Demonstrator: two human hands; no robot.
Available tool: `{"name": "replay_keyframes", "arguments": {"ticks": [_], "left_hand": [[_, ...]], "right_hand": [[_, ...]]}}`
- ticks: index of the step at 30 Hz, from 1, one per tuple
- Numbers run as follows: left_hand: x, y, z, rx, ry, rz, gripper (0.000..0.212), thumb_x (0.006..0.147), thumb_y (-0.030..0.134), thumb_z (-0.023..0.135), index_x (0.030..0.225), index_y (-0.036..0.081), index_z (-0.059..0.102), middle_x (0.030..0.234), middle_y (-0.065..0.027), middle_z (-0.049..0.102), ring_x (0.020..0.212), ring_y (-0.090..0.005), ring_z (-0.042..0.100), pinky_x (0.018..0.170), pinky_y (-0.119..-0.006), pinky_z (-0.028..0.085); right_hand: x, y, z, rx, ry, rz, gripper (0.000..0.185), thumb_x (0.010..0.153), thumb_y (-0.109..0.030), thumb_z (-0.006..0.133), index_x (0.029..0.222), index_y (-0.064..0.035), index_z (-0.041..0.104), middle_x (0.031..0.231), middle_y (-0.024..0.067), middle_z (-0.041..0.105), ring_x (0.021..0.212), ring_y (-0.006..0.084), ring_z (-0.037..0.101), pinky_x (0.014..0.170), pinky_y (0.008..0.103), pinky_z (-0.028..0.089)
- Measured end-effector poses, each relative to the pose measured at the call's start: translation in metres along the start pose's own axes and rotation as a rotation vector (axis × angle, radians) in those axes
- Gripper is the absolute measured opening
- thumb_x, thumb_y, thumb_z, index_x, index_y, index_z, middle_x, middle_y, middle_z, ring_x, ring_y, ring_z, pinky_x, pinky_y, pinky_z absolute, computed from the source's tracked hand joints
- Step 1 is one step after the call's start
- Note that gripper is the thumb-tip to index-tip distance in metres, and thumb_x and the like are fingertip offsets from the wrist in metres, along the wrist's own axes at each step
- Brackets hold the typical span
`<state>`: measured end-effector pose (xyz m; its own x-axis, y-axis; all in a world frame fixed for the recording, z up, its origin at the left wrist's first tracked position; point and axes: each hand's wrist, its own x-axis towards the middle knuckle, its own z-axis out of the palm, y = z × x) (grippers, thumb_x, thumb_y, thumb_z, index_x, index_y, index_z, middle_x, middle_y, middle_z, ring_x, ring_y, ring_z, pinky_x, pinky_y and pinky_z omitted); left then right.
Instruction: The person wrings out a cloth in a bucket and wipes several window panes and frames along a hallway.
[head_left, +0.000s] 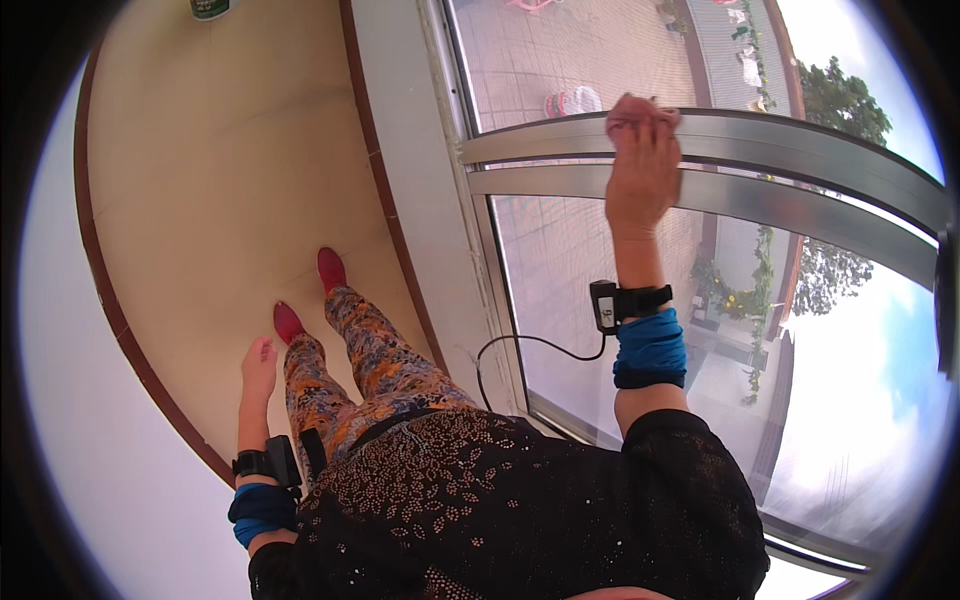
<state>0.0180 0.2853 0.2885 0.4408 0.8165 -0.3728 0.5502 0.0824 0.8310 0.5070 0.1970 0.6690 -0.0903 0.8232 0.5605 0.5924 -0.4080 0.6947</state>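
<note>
My right hand (643, 176) presses a pink cloth (637, 116) against the upper metal rail of a sliding window frame (547, 141). The fingers lie stretched over the cloth, which bunches out beyond their tips. Below that rail runs a second metal rail (555, 180), with window glass (570, 270) under it. My left hand (260, 361) hangs low beside my legs, away from the window. Its fingers look loosely curled, and I see nothing held in it.
A white sill (420, 150) borders the window, and a black cable (540, 337) runs from my right wrist device. A container (210, 7) stands on the tiled floor (225, 165). Beyond the glass are a white bucket (574, 101) and climbing plants (759, 300).
</note>
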Motion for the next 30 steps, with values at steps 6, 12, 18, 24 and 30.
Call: {"name": "replay_keyframes", "arguments": {"ticks": [6, 12, 18, 24, 30], "left_hand": [[-0.021, -0.032, -0.023, 0.082, 0.017, -0.258, 0.021, 0.087, 0.018, 0.055, 0.103, 0.003, 0.057, 0.079, -0.0052, 0.059, 0.07, -0.0143, 0.057, 0.067, -0.028, 0.047], [-0.041, -0.037, -0.042, 0.093, -0.14, -0.472, 0.024, 0.086, 0.019, 0.057, 0.105, 0.005, 0.059, 0.09, -0.0122, 0.064, 0.082, -0.0232, 0.062, 0.074, -0.034, 0.049], [-0.023, -0.006, -0.028, 0.042, -0.149, -0.408, 0.024, 0.086, 0.018, 0.056, 0.106, 0.004, 0.058, 0.09, -0.0129, 0.064, 0.083, -0.0233, 0.062, 0.075, -0.033, 0.049], [0.004, 0.004, -0.027, 0.023, -0.073, -0.262, 0.023, 0.087, 0.017, 0.056, 0.105, 0.003, 0.058, 0.09, -0.013, 0.064, 0.083, -0.0231, 0.062, 0.076, -0.033, 0.048], [0.011, -0.005, -0.036, 0.138, -0.118, -0.223, 0.022, 0.087, 0.018, 0.056, 0.103, 0.003, 0.058, 0.09, -0.0138, 0.064, 0.083, -0.0236, 0.061, 0.077, -0.033, 0.048]], "right_hand": [[-0.048, -0.115, 0.108, 0.298, -0.25, -0.206, 0.027, 0.082, -0.01, 0.048, 0.105, 0.0019, 0.056, 0.116, 0.017, 0.057, 0.121, 0.031, 0.046, 0.104, 0.0434, 0.032], [-0.073, -0.18, 0.171, 0.327, -0.51, -0.424, 0.032, 0.082, -0.013, 0.045, 0.108, 0.0018, 0.057, 0.118, 0.0192, 0.055, 0.123, 0.0297, 0.043, 0.107, 0.0403, 0.027], [-0.083, -0.139, 0.123, 0.375, -0.647, -0.531, 0.027, 0.078, -0.012, 0.05, 0.1, -0.0006, 0.059, 0.11, 0.0138, 0.059, 0.116, 0.0279, 0.049, 0.103, 0.0403, 0.033], [-0.082, -0.06, 0.045, 0.462, -0.471, -0.249, 0.034, 0.074, -0.007, 0.052, 0.108, -0.0015, 0.056, 0.122, 0.0113, 0.052, 0.122, 0.0289, 0.043, 0.103, 0.0422, 0.032], [-0.118, -0.105, 0.096, 0.404, -0.517, -0.31, 0.036, 0.077, -0.01, 0.048, 0.111, -0.0014, 0.056, 0.123, 0.0123, 0.051, 0.125, 0.031, 0.039, 0.103, 0.0449, 0.03]]}}
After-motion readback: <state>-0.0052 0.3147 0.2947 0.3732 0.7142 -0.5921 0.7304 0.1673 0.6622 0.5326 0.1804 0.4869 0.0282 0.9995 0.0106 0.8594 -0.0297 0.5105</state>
